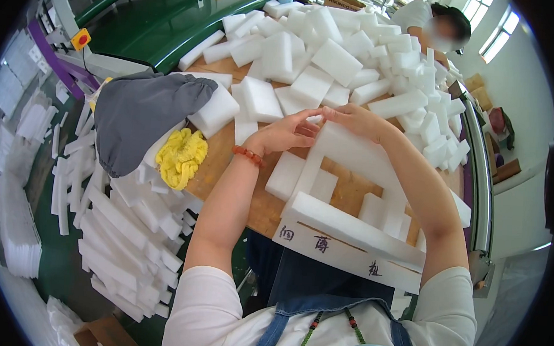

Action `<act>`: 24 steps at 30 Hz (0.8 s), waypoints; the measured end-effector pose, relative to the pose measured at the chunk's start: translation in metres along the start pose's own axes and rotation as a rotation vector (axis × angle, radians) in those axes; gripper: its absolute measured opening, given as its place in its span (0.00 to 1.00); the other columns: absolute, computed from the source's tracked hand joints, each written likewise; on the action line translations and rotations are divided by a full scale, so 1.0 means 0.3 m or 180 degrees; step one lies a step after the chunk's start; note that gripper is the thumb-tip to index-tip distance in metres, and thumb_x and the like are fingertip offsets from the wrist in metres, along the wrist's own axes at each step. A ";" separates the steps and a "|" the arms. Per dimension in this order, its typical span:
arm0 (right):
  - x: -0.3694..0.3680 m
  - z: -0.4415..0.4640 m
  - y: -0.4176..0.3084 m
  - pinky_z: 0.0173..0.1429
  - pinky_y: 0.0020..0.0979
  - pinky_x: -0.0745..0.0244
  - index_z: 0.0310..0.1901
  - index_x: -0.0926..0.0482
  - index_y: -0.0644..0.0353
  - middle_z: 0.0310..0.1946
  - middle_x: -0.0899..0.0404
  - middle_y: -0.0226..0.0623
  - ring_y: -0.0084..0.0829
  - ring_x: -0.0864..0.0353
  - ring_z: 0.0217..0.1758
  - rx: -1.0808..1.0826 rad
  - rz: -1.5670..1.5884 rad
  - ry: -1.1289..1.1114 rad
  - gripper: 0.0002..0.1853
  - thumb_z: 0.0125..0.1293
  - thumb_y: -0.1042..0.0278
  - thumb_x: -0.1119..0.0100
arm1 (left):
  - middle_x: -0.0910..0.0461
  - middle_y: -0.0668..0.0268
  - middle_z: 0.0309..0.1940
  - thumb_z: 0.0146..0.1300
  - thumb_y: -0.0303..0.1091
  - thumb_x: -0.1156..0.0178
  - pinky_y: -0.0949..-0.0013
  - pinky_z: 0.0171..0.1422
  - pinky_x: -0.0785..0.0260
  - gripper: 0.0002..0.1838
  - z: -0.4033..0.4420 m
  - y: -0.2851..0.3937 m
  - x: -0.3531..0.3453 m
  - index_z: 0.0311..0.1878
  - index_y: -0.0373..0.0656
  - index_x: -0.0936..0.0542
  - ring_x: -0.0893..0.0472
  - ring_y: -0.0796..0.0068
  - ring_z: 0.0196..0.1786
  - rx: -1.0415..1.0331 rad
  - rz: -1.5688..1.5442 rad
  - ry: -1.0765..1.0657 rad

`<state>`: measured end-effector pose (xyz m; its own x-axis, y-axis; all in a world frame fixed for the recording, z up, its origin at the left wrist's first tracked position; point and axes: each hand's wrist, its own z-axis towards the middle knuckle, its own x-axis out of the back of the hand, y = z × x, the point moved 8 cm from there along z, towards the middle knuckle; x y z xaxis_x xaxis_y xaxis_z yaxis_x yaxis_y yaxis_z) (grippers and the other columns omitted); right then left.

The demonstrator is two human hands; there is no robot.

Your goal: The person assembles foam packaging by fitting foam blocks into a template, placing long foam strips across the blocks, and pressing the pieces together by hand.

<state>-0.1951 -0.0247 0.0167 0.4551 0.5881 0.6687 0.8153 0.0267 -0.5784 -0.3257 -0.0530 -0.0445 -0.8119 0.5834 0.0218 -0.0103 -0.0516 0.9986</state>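
Observation:
A white foam frame (356,226) stands in front of me, its middle cut out so the wooden table shows through. My right hand (356,122) lies over the frame's far edge, with the fingers closed on the foam there. My left hand (289,133) is beside the far left corner, its fingers apart and the fingertips close to my right hand. Whether they touch the foam, I cannot tell. Smaller white foam blocks (284,176) lie beside and inside the frame. A white strip with dark handwritten characters (321,243) runs along the near edge.
Many foam blocks (337,61) are heaped at the far side, where another person (413,18) stands. A grey cloth (146,115) and a yellow scrunched cloth (182,158) lie left. Foam strips (122,253) pile up below left. A metal rail (479,175) borders the right.

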 end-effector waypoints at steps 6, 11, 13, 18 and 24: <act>-0.002 -0.034 -0.021 0.62 0.46 0.31 0.56 0.20 0.53 0.57 0.23 0.43 0.43 0.26 0.61 -0.0275 -0.0299 0.0031 0.40 0.60 0.24 0.54 | 0.25 0.60 0.52 0.61 0.23 0.43 0.70 0.60 0.31 0.30 0.001 0.000 -0.012 0.69 0.43 0.34 0.26 0.71 0.54 0.0131 -0.0002 -0.0105; -0.001 -0.040 -0.021 0.63 0.52 0.34 0.58 0.21 0.53 0.58 0.24 0.42 0.45 0.27 0.62 -0.0354 -0.0378 0.0088 0.41 0.59 0.23 0.55 | 0.24 0.62 0.55 0.63 0.22 0.46 0.72 0.63 0.32 0.26 -0.009 0.010 -0.020 0.66 0.43 0.31 0.26 0.72 0.57 0.0220 -0.0008 -0.0119; -0.001 -0.044 -0.026 0.63 0.51 0.34 0.57 0.21 0.56 0.57 0.24 0.43 0.44 0.27 0.61 -0.0370 -0.0388 0.0117 0.42 0.60 0.23 0.55 | 0.24 0.62 0.55 0.63 0.22 0.46 0.72 0.63 0.32 0.26 -0.006 0.007 -0.023 0.66 0.43 0.31 0.26 0.72 0.57 0.0201 -0.0013 -0.0148; 0.004 -0.045 -0.024 0.62 0.50 0.35 0.56 0.22 0.61 0.56 0.23 0.44 0.43 0.27 0.60 -0.0402 -0.0399 0.0171 0.44 0.60 0.23 0.55 | 0.24 0.62 0.56 0.63 0.22 0.46 0.72 0.63 0.32 0.27 0.002 -0.002 -0.024 0.67 0.43 0.31 0.26 0.72 0.57 0.0143 0.0006 -0.0216; -0.003 -0.045 -0.032 0.66 0.54 0.39 0.58 0.21 0.50 0.61 0.25 0.42 0.47 0.30 0.65 -0.0382 -0.0306 0.0049 0.39 0.60 0.25 0.53 | 0.24 0.62 0.55 0.63 0.21 0.46 0.72 0.62 0.31 0.27 -0.008 0.015 -0.025 0.67 0.44 0.31 0.26 0.72 0.57 0.0169 0.0113 -0.0197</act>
<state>-0.1986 -0.0365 0.0279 0.3775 0.5749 0.7259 0.8919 -0.0150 -0.4519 -0.3209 -0.0595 -0.0401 -0.7736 0.6310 0.0586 0.0502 -0.0311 0.9983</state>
